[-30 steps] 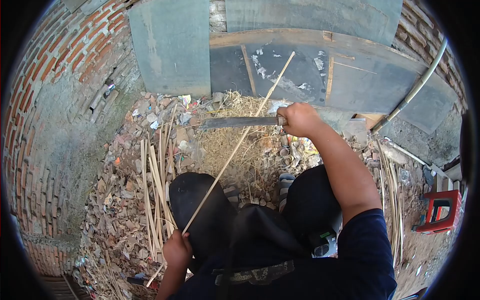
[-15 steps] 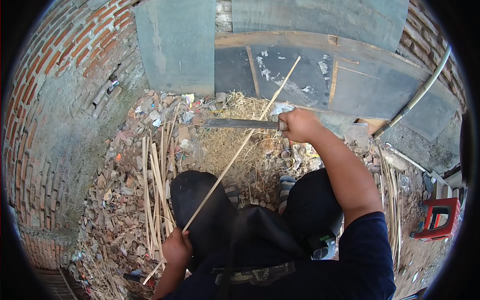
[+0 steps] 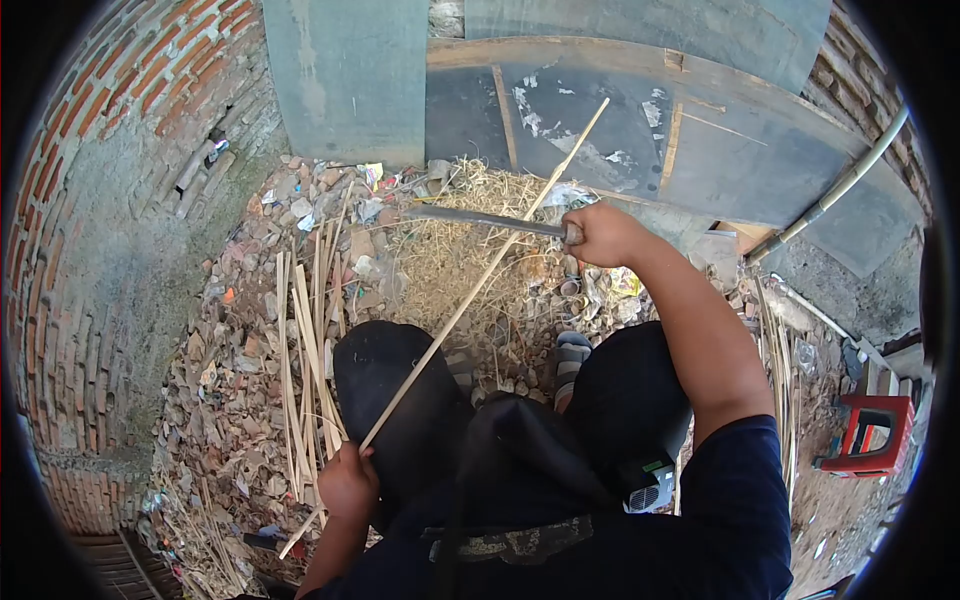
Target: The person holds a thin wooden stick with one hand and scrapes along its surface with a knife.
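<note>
A long pale bamboo strip (image 3: 464, 306) runs diagonally from the lower left up toward the dark boards, passing over my left knee. Its lower part is in my closed left hand (image 3: 348, 484), with a short end sticking out below. My right hand (image 3: 606, 236) is wrapped round the handle of a long machete (image 3: 490, 218). The blade points left and crosses the strip above its middle. Whether blade and strip touch, I cannot tell. Below the crossing lies a heap of thin shavings (image 3: 440, 270).
More bamboo strips (image 3: 310, 350) lie on the rubble at left, and others (image 3: 778, 380) at right. A red plastic stool (image 3: 872, 436) stands at far right. Boards (image 3: 590, 130) lean ahead, a brick wall (image 3: 90, 250) rises at left, and a pole (image 3: 836, 186) slants at right.
The machete blade has tilted, its tip now higher than the handle. My right hand has shifted slightly right and my left hand slightly up and left. Both keep their hold.
</note>
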{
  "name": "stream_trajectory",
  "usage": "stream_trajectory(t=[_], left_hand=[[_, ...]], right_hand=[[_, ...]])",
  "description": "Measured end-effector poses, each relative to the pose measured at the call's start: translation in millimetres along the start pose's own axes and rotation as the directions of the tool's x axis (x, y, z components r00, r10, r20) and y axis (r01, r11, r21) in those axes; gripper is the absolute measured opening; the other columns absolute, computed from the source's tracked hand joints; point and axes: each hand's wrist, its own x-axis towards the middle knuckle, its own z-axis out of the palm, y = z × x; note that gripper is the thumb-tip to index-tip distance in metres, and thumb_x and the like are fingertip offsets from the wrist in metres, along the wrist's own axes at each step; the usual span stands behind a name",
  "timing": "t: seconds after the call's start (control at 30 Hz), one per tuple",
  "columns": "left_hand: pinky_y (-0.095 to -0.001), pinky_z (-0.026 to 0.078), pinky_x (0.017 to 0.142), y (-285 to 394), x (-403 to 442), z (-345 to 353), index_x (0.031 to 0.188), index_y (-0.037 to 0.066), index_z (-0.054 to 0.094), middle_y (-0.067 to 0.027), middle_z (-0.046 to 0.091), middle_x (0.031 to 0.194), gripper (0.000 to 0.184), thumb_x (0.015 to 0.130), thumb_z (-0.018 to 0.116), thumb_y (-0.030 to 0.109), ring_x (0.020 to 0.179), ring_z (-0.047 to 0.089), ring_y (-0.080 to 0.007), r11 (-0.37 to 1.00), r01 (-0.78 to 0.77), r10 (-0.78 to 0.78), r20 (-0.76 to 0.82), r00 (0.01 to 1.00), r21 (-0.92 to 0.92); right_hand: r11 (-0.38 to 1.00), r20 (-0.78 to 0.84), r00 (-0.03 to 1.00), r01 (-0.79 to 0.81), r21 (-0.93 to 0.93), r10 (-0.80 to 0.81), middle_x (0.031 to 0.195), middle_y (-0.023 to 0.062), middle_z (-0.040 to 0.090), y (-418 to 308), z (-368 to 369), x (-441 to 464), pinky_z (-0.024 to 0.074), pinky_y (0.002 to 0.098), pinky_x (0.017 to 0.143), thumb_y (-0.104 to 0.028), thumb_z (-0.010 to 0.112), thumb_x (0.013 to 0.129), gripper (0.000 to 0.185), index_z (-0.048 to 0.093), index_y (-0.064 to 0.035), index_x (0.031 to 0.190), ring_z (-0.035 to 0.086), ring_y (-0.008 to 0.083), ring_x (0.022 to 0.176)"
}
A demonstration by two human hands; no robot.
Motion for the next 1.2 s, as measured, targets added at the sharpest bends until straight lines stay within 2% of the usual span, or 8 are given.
stream_trajectory(t=[0.07, 0.2, 0.3, 0.57, 0.6, 0.7, 1.07, 1.2], left_hand=[[-0.0508, 0.046, 0.051, -0.3, 2.6, 4.7, 0.086, 0.007, 0.054, -0.0156, 0.06, 0.064, 0.02, 0.092, 0.07, 0.019, 0.056, 0.061, -0.0391, 0.999, -0.031, 0.03, -0.022, 0.999, -0.03], [-0.0509, 0.046, 0.051, -4.4, 1.8, 2.2, 0.086, 0.007, 0.053, -0.0158, 0.06, 0.064, 0.021, 0.092, 0.07, 0.018, 0.056, 0.061, -0.0394, 1.0, -0.014, 0.013, -0.006, 1.0, -0.028], [-0.0509, 0.046, 0.051, -4.1, -1.9, -0.7, 0.085, 0.007, 0.053, -0.0159, 0.059, 0.064, 0.021, 0.092, 0.07, 0.018, 0.056, 0.061, -0.0399, 1.0, -0.007, 0.007, -0.031, 0.999, -0.006], [-0.0508, 0.045, 0.051, 5.7, 0.0, 7.2, 0.086, 0.007, 0.055, -0.0162, 0.06, 0.066, 0.02, 0.092, 0.07, 0.018, 0.057, 0.061, -0.0401, 1.0, 0.015, -0.016, -0.057, 0.998, -0.017], [-0.0507, 0.045, 0.051, 4.6, -0.4, 10.6, 0.085, 0.007, 0.055, -0.0161, 0.06, 0.066, 0.02, 0.092, 0.07, 0.018, 0.057, 0.06, -0.04, 1.0, 0.016, -0.017, -0.071, 0.997, -0.017], [-0.0505, 0.045, 0.051, 1.8, -2.3, 5.5, 0.084, 0.007, 0.055, -0.0161, 0.06, 0.066, 0.021, 0.092, 0.07, 0.019, 0.057, 0.06, -0.04, 1.0, 0.002, -0.003, -0.082, 0.997, -0.008], [-0.0533, 0.046, 0.053, 5.4, 4.2, -11.4, 0.09, 0.005, 0.054, -0.0192, 0.06, 0.066, 0.026, 0.1, 0.06, 0.028, 0.058, 0.061, -0.0441, 0.991, 0.035, -0.026, 0.07, 0.997, -0.128], [-0.0553, 0.046, 0.053, 6.2, 2.7, -11.5, 0.093, 0.004, 0.053, -0.0214, 0.06, 0.066, 0.033, 0.105, 0.05, 0.034, 0.059, 0.061, -0.0471, 0.982, 0.081, -0.062, 0.114, 0.991, -0.17]], right_hand=[[0.99, 0.012, 0.993, 0.115, -0.082, -0.114, 0.084, 0.0181, 0.071, -13.3, -2.4, -2.6, 0.0537, 0.0477, 0.079, -0.022, 0.072, 0.075, 0.024, 0.068, -0.0049, 0.092, 0.069, 0.0379, 0.086], [0.983, -0.131, 0.981, -0.128, 0.131, 0.145, 0.083, 0.0176, 0.071, 37.9, 7.0, 20.0, 0.0535, 0.0452, 0.074, -0.022, 0.071, 0.077, 0.024, 0.069, -0.0047, 0.093, 0.069, 0.0366, 0.081], [0.971, -0.142, 0.976, -0.137, 0.194, 0.166, 0.084, 0.0179, 0.072, 39.2, 8.1, 17.1, 0.0535, 0.0453, 0.076, -0.023, 0.071, 0.078, 0.024, 0.07, -0.0051, 0.094, 0.07, 0.0361, 0.082], [0.973, 0.062, 0.983, 0.178, -0.149, -0.17, 0.081, 0.0123, 0.07, -36.2, -5.7, -6.9, 0.0535, 0.0469, 0.076, -0.018, 0.069, 0.076, 0.014, 0.069, -0.0124, 0.088, 0.069, 0.0355, 0.083], [0.976, 0.02, 0.977, 0.214, -0.047, -0.214, 0.082, 0.0138, 0.071, -21.8, -5.1, -1.8, 0.0538, 0.0466, 0.077, -0.016, 0.069, 0.075, 0.016, 0.069, -0.0101, 0.09, 0.07, 0.036, 0.084], [0.961, -0.095, 0.975, -0.177, 0.212, 0.2, 0.085, 0.0164, 0.072, 32.7, -0.5, 18.5, 0.054, 0.0467, 0.079, -0.016, 0.069, 0.075, 0.019, 0.069, -0.0066, 0.091, 0.07, 0.0367, 0.087], [0.997, -0.008, 0.999, 0.05, -0.06, -0.05, 0.089, 0.0181, 0.072, -5.0, -5.2, 2.1, 0.054, 0.0498, 0.08, -0.02, 0.066, 0.078, 0.02, 0.069, -0.0105, 0.095, 0.069, 0.0396, 0.089], [0.999, -0.047, 0.999, -0.01, -0.044, 0.008, 0.086, 0.018, 0.071, 19.2, 4.3, 9.5, 0.054, 0.0507, 0.079, -0.02, 0.066, 0.078, 0.02, 0.069, -0.0101, 0.095, 0.069, 0.0396, 0.089]])
